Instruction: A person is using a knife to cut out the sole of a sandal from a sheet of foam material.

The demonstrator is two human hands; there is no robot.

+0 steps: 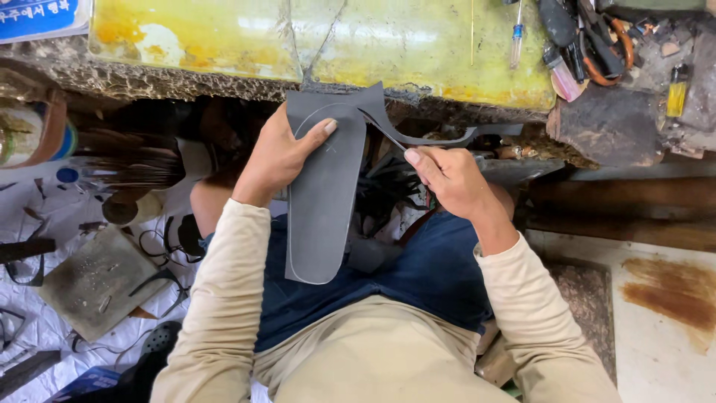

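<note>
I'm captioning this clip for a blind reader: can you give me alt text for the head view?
Seen from above, a seated person's left hand steadies a dark grey sole-shaped sheet on their lap while the right hand works a thin blade along its edge, peeling off a curved offcut strip. Ahead lies a worn yellow workbench with tools at its right end.
</note>
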